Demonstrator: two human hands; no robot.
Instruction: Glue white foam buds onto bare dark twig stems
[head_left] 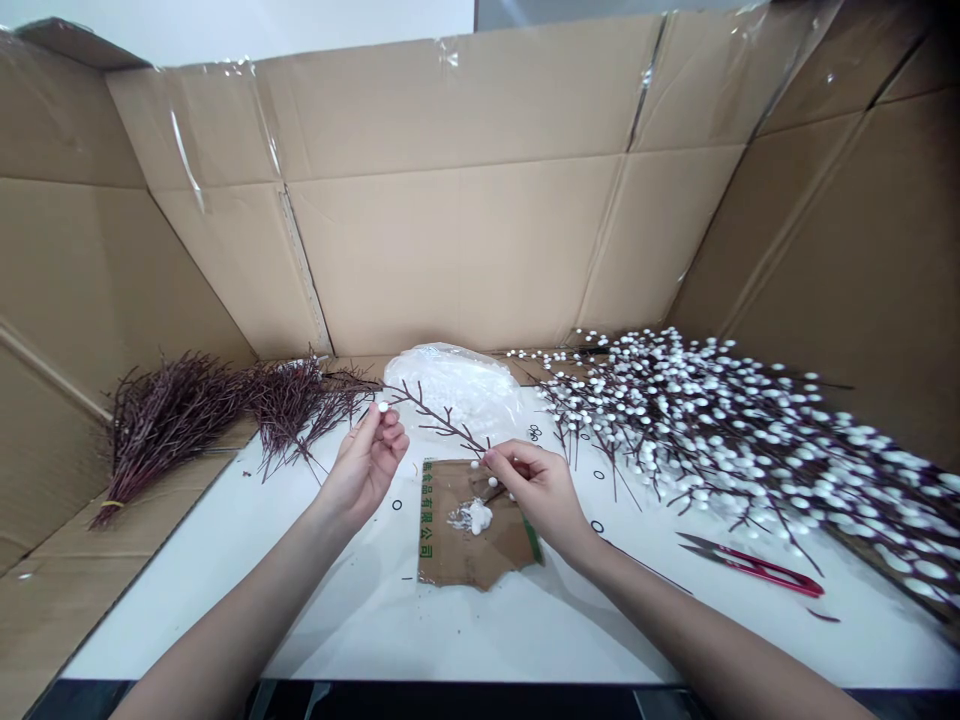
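Left hand (367, 465) pinches white bead (383, 407) at tip of twig (439, 418), mid-table. Right hand (536, 485) clamped on twig stem. Twig mostly bare. Beaded branches (735, 430) heaped right. Bare twigs (195, 410) bundled left, unbeaded.

Two bare forearms, sleeveless, end in a left hand (365, 462) and a right hand (541, 490), both ungloved with slim fingers.
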